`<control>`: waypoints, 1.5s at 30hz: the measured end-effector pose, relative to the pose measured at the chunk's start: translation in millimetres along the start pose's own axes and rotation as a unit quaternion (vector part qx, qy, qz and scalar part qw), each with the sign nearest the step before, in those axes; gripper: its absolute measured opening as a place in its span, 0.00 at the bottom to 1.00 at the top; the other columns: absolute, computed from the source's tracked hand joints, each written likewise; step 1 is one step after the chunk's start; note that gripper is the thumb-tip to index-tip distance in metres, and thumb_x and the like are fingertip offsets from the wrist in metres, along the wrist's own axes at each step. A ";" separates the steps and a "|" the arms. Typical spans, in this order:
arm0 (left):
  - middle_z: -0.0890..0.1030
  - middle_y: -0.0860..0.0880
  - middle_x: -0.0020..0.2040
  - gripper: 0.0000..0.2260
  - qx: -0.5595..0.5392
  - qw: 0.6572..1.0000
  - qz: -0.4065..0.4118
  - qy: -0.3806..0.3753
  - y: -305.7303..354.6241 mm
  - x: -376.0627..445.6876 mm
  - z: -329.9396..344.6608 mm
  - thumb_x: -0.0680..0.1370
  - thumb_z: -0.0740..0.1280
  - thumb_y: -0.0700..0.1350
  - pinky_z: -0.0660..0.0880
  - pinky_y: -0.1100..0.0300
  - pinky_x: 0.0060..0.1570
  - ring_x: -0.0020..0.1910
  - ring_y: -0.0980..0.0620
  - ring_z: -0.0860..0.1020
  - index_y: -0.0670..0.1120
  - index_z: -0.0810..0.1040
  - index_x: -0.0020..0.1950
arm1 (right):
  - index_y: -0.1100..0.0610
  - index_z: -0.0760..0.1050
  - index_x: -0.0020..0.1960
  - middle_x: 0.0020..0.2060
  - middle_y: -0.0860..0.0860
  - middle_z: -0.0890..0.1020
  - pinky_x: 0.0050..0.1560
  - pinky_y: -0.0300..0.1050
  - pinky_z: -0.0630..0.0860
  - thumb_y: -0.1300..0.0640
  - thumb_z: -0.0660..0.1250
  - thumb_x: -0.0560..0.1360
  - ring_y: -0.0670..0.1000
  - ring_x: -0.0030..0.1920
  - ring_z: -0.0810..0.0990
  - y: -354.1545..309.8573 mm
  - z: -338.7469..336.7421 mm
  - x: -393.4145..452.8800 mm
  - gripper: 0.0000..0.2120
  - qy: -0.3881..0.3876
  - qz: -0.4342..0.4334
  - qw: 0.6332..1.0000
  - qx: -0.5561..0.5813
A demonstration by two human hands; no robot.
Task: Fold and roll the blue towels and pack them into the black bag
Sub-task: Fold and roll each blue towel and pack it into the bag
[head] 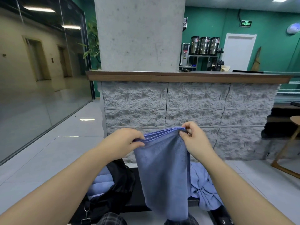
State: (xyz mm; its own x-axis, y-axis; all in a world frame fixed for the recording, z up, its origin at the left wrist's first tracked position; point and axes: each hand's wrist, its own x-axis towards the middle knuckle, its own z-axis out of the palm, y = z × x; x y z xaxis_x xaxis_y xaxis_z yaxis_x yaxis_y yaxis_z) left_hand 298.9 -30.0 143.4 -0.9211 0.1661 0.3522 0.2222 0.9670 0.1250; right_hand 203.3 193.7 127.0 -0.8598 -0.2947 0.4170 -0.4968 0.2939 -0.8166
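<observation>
A folded blue towel (164, 172) hangs in the air in front of me, several layers showing along its top edge. My left hand (125, 142) pinches the top left corner. My right hand (193, 137) pinches the top right corner. Below on the left stands the open black bag (116, 190) with rolled blue towels (100, 182) inside it. A loose heap of blue towels (204, 190) lies to the right, partly hidden behind the hanging towel.
The bag and heap rest on a black bench (138, 202). A grey stone-faced counter (186, 108) with a wooden top stands close ahead, a concrete pillar above it. A wooden chair (290, 143) is at the right. Glass wall (40, 70) on the left.
</observation>
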 end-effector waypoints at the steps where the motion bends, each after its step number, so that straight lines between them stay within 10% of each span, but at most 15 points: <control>1: 0.79 0.52 0.47 0.08 -0.021 1.000 0.009 0.006 0.0 -1.7 -0.5 0.79 0.63 0.48 0.69 0.63 0.48 0.46 0.56 0.73 0.47 0.79 0.52 | 0.50 0.67 0.41 0.37 0.49 0.76 0.34 0.33 0.66 0.63 0.61 0.78 0.47 0.36 0.71 -0.6 0.1 -0.6 0.11 -0.007 0.000 1.000 -0.003; 5: 0.76 0.49 0.40 0.11 -0.181 0.981 -0.068 -0.001 5.4 -3.9 6.4 0.80 0.61 0.46 0.72 0.67 0.41 0.37 0.57 0.75 0.44 0.79 0.42 | 0.51 0.67 0.42 0.34 0.50 0.74 0.32 0.38 0.63 0.63 0.59 0.79 0.47 0.33 0.65 -3.0 4.4 -3.6 0.09 -0.030 -0.011 0.999 0.015; 9: 0.78 0.48 0.31 0.18 -0.412 0.881 -0.231 0.032 14.5 1.0 20.1 0.80 0.61 0.48 0.76 0.58 0.37 0.29 0.52 0.75 0.45 0.79 0.33 | 0.52 0.67 0.43 0.32 0.47 0.73 0.34 0.40 0.63 0.63 0.59 0.79 0.46 0.32 0.65 -5.4 10.3 -6.0 0.09 -0.045 -0.022 0.999 0.020; 17: 0.75 0.48 0.39 0.11 -0.362 0.888 -0.284 0.013 12.4 11.6 39.6 0.72 0.71 0.37 0.73 0.62 0.32 0.32 0.53 0.74 0.48 0.71 0.46 | 0.54 0.68 0.44 0.32 0.47 0.73 0.32 0.35 0.62 0.64 0.60 0.78 0.43 0.30 0.64 -8.3 18.1 -10.8 0.07 -0.071 -0.044 0.996 0.011; 24: 0.77 0.53 0.34 0.08 -0.148 0.960 -0.237 0.027 13.5 14.2 22.6 0.71 0.65 0.38 0.74 0.57 0.39 0.36 0.52 0.75 0.51 0.72 0.37 | 0.51 0.68 0.43 0.32 0.45 0.73 0.31 0.33 0.64 0.61 0.61 0.79 0.41 0.30 0.67 -4.4 14.8 -12.3 0.08 -0.089 -0.029 0.994 -0.054; 33: 0.76 0.51 0.43 0.15 -0.164 0.973 -0.162 -0.019 -2.2 12.0 1.1 0.71 0.57 0.31 0.69 0.66 0.33 0.38 0.51 0.73 0.51 0.72 0.34 | 0.53 0.67 0.43 0.33 0.49 0.73 0.33 0.42 0.62 0.60 0.59 0.79 0.48 0.33 0.66 4.0 7.3 -8.1 0.07 -0.079 0.033 0.994 -0.074; 37: 0.83 0.56 0.47 0.16 -0.093 0.983 -0.128 -0.097 -5.0 4.8 -2.3 0.73 0.57 0.37 0.75 0.59 0.49 0.46 0.54 0.78 0.54 0.81 0.40 | 0.50 0.68 0.45 0.40 0.49 0.78 0.35 0.41 0.66 0.61 0.59 0.79 0.48 0.36 0.71 3.6 8.2 -8.0 0.08 -0.076 0.032 0.995 -0.063; 45: 0.76 0.52 0.37 0.16 -0.002 0.993 -0.091 -0.073 -23.4 -5.2 6.4 0.76 0.62 0.60 0.71 0.58 0.41 0.38 0.53 0.73 0.49 0.74 0.37 | 0.41 0.71 0.48 0.38 0.44 0.72 0.35 0.38 0.65 0.61 0.58 0.80 0.42 0.34 0.69 9.3 5.6 -10.0 0.13 -0.065 0.005 0.997 -0.044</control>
State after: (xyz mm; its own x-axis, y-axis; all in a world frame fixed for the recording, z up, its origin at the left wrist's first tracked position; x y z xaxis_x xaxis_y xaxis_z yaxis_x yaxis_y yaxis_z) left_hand 296.4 -52.2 132.7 -0.9825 0.0158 0.1855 0.0493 0.9829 0.1772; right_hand 207.9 194.2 113.0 -0.8451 -0.4056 0.3483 -0.5012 0.3745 -0.7801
